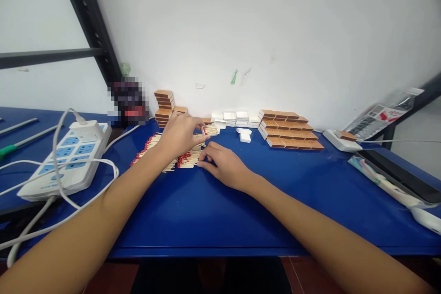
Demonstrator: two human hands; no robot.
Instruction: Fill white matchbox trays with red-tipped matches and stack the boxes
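Observation:
My left hand grips a small white matchbox tray between thumb and fingers; matches with red heads lie in it. Below it, a pile of loose matches is spread on the blue table, partly covered by my left hand and forearm. My right hand is at the right edge of this pile, its thumb and fingertips closed on the ends of some matches. Just beyond the tray stand stacked white trays, and a few loose white trays lie to their right.
Brown matchbox sleeves are stacked at the back left and in stepped rows at the right. A power strip with looping white cables lies left. On the right are a black phone, a plastic-wrapped item and a bottle.

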